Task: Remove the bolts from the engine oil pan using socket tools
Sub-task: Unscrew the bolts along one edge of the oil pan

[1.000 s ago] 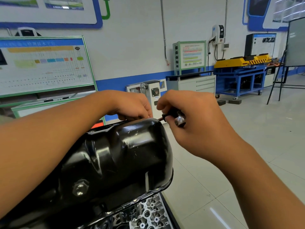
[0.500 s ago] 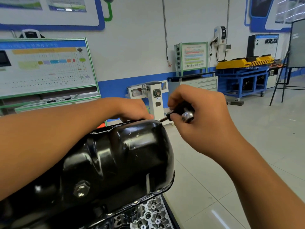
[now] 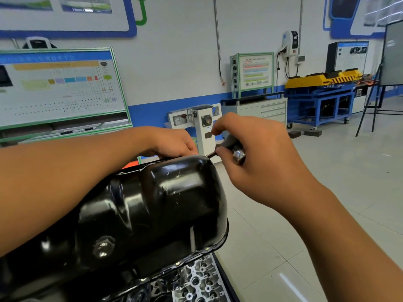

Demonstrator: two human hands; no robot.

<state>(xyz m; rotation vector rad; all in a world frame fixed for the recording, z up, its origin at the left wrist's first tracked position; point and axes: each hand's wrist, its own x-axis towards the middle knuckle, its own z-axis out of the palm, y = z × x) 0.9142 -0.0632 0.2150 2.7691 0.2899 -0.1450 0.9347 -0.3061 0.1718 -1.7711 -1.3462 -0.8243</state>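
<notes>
Since the earlier frames my right hand has lifted and rolled a little, so the chrome end of the black-handled socket driver now sits higher against the far rim of the glossy black steel oil pan, and my index finger has come up off the handle. The other fingers and thumb curl around that handle, and its thin shaft runs from my hand to the pan's far corner.

My left hand rests on the pan's far edge, fingers curled down behind the rim. I cannot tell whether they pinch a socket or a bolt or only steady the tool there; the tip and the bolt it works on are hidden behind the pan.

The pan itself fills the lower left of the view, tilted and seated on the bare aluminium engine block that shows below its near flange. The hex drain plug is in place on the pan's near wall.

I judge the work is in its middle at best: one far-side bolt is being turned, and the pan is not lifted. Small heads seem to show along the near flange, though they are too small for me to count.
</notes>
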